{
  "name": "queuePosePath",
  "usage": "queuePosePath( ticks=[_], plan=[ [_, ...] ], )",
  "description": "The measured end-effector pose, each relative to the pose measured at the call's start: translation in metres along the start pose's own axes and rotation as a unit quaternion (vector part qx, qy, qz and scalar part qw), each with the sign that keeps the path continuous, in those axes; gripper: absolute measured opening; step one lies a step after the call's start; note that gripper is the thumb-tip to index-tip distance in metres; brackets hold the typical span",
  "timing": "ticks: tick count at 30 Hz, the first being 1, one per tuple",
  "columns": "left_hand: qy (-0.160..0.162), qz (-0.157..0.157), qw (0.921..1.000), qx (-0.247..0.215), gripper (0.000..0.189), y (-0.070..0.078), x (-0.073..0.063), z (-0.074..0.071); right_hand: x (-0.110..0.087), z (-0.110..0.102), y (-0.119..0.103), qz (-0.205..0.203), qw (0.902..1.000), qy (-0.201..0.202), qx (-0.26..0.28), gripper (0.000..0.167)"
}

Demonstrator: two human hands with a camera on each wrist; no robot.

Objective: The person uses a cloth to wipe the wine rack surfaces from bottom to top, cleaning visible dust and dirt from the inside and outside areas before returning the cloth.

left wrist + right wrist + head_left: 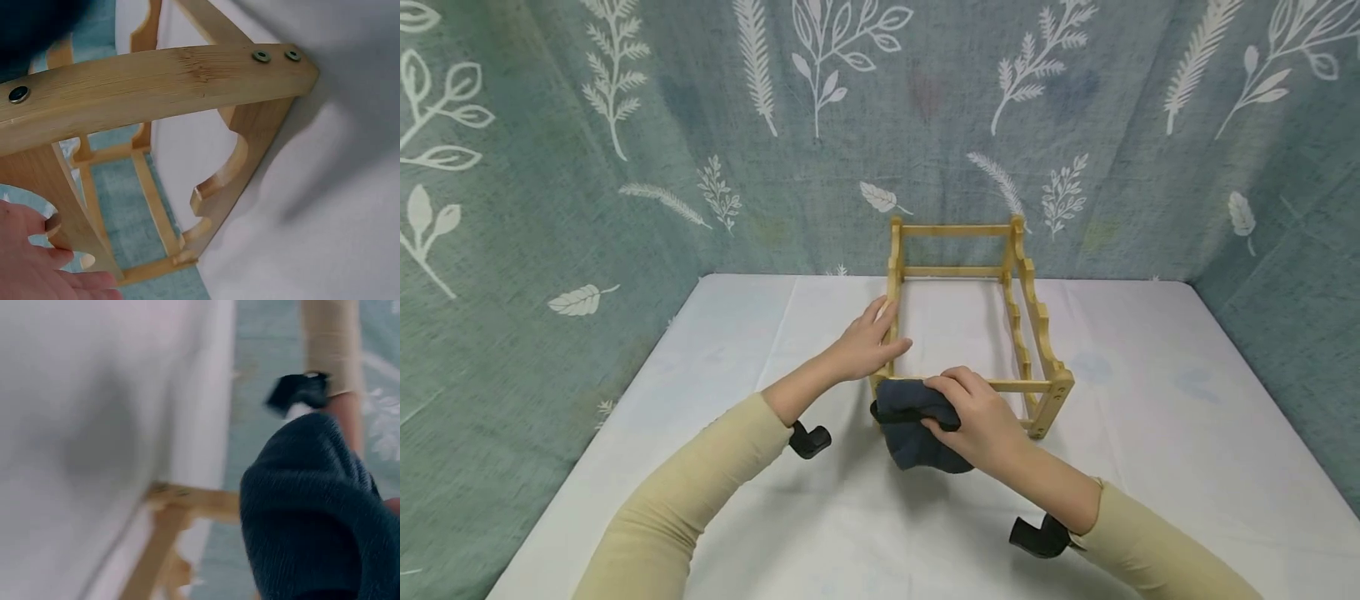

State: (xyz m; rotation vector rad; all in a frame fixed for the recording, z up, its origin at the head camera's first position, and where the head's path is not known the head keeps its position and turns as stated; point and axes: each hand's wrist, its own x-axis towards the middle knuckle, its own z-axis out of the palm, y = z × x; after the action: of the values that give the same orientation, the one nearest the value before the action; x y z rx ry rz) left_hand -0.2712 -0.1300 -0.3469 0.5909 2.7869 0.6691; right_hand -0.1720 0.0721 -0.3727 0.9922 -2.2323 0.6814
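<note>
A light wooden rack (955,386) with notched side rails stands upright on the white table. My right hand (981,417) grips a folded dark blue cloth (917,446) at the left part of the rack's near crossbar. Its fuzzy folds fill the lower right of the right wrist view, hiding most of the fingers. My left hand (865,343) rests on the left side rail, thumb reaching over towards the inside. In the left wrist view the left hand's fingers (87,280) lie fairly straight against the notched side, and a blurred dark shape covers the top left corner.
The white table (775,517) reaches back to a green curtain (820,175) printed with white leaves, which also hangs on both sides. Black wrist mounts (811,440) stick out below both sleeves. Screw heads (261,56) show on the rack's end bar.
</note>
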Motion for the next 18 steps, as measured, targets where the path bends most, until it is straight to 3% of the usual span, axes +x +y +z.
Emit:
queuePosePath(
  ticks=[4,13,18],
  plan=[
    [-0.003,0.006,0.9999,-0.015,0.073,-0.002,0.0,-0.002,0.011,-0.005,-0.008,0.0,0.9993,0.024,0.03,0.048],
    [-0.01,0.021,0.9994,-0.027,0.073,-0.005,0.0,-0.001,0.004,0.021,-0.012,-0.042,0.9966,0.036,-0.062,0.045],
    [-0.007,0.007,0.9997,-0.022,0.073,-0.004,0.0,0.001,-0.009,0.035,-0.009,-0.052,0.9952,-0.012,-0.082,0.047]
  ],
)
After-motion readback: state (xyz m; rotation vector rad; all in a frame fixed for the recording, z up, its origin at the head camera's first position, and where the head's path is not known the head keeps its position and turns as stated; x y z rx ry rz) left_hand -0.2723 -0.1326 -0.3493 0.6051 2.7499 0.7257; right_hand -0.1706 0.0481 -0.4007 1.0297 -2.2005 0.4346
